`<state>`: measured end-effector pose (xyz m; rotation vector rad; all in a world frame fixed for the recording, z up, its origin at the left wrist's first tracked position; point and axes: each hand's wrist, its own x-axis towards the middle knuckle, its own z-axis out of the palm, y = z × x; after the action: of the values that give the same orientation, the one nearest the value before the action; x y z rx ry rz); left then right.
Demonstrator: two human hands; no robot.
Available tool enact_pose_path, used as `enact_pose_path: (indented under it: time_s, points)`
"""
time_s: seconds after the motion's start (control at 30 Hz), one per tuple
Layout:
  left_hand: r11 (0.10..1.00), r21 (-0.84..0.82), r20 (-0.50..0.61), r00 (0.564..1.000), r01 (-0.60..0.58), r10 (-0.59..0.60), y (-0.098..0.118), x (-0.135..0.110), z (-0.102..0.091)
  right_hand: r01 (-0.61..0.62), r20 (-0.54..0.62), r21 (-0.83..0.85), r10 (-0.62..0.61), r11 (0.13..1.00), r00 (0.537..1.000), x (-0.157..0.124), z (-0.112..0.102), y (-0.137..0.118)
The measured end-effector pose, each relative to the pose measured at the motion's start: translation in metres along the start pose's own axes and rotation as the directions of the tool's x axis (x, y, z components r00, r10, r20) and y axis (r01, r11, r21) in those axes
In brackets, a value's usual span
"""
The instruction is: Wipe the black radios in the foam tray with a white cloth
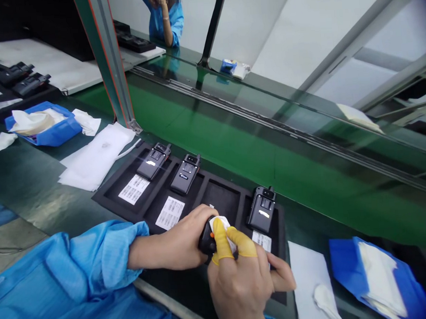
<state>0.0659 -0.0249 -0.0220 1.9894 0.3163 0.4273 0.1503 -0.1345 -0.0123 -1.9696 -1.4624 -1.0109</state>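
My left hand is closed around a small black handheld radio, held just above the near edge of a black foam tray. My right hand, with yellow finger cots on two fingers, presses a white wipe against the radio. Three more black radios sit in the tray: one at the left, one beside it, one at the right. White barcode labels lie in the slots. The slot between the second and third radio is empty.
A green conveyor belt runs behind the tray. White foam sheets and a blue bin of wipes lie to the left, a blue bin with white cloths to the right. Another person in blue sits across the line.
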Motion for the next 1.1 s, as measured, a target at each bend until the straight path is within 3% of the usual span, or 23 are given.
enact_pose_path:
  time_s: [0.3, 0.5, 0.67, 0.97, 1.1]
  points:
    - [1.000, 0.014, -0.007, 1.000, -0.009, 0.009, 0.005, 0.001, 0.003, -0.096, -0.014, 0.006, 0.096, 0.995, 0.995, 0.001, -0.005, -0.009]
    - [0.998, 0.048, -0.020, 0.999, -0.035, 0.036, 0.002, -0.001, 0.004, -0.130, 0.049, 0.020, 0.129, 0.991, 0.990, -0.008, -0.002, 0.010]
    - [0.998, 0.058, -0.001, 0.999, -0.036, 0.037, 0.005, 0.000, 0.002, -0.107, 0.040, 0.065, 0.104, 0.992, 0.994, -0.006, 0.000, 0.024]
    - [0.998, -0.015, 0.025, 0.998, -0.055, 0.056, 0.003, -0.001, 0.001, -0.083, 0.066, 0.299, 0.066, 0.951, 0.996, -0.004, 0.004, 0.013]
    - [0.998, -0.014, 0.025, 0.998, -0.062, 0.062, 0.003, -0.002, 0.000, 0.000, 0.062, 0.378, -0.025, 0.926, 0.998, -0.008, 0.005, 0.022]
